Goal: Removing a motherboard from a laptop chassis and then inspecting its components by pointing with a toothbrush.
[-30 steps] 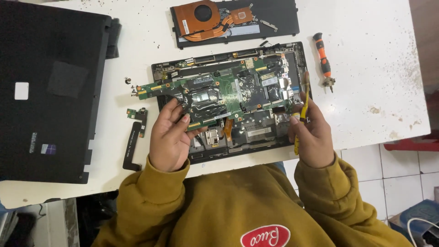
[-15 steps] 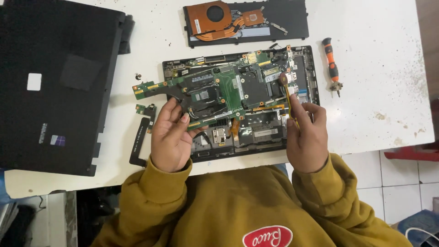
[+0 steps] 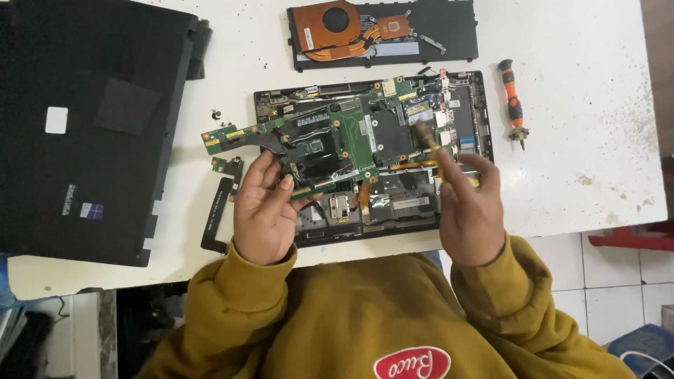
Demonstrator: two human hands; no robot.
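While the left hand (image 3: 263,210) pinches the green motherboard (image 3: 330,144) by its lower edge, tilted over the open laptop base (image 3: 477,126) at frame centre, the right hand (image 3: 469,207) closes on a yellow-handled tool (image 3: 430,144); the board looks light, stiff, fragile, best held by bare edges

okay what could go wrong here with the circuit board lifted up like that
The left hand holds the green circuit board tilted up by one edge, so it might flex or slip back onto the laptop base. The right hand pokes a thin tool in among the board's parts, and a slip could scratch them. Tiny screws lie loose on the white table and could roll away.
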